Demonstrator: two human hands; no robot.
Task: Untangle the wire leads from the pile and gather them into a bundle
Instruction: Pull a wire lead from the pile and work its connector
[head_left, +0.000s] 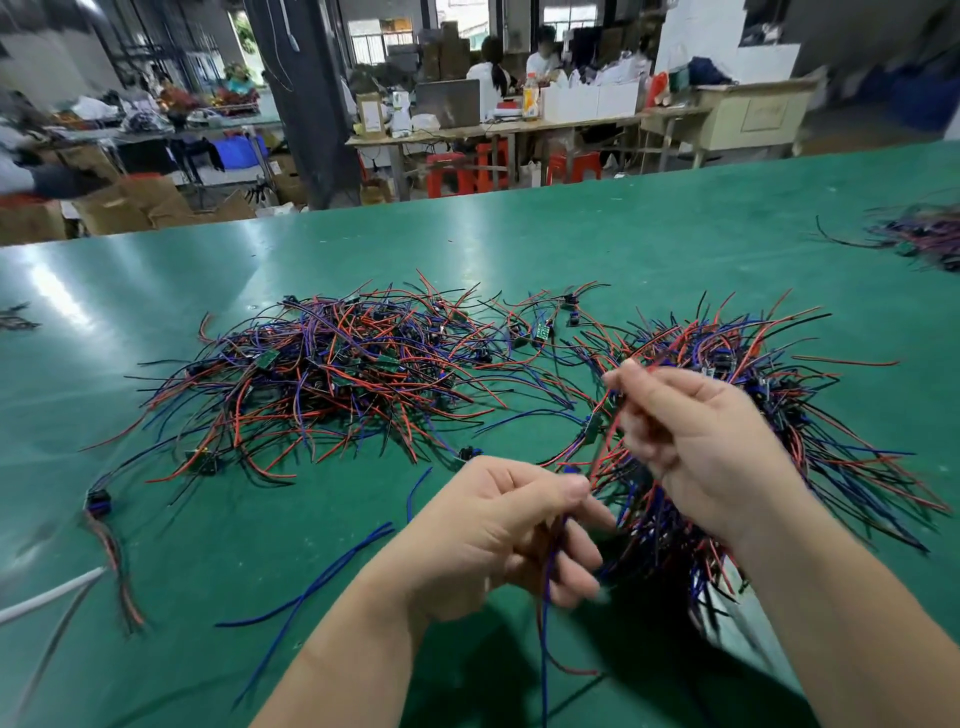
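Wire leads (332, 374) in red, blue and black lie in a loose tangled pile on the green table (623, 244), left of centre, with a second heap (810, 426) spread to the right beneath the hands. The left hand (498, 535) is raised above the table with its back to the camera. Its fingers are curled, and thumb and forefinger pinch a blue lead (545, 597) that hangs down toward the near edge. The right hand (696, 441) is held higher and just beside it, over the second heap. Its fingers are also curled, and its thumb and forefinger tips nip a red lead (605, 441) that slants down toward the left hand. Both forearms reach in from the lower edge.
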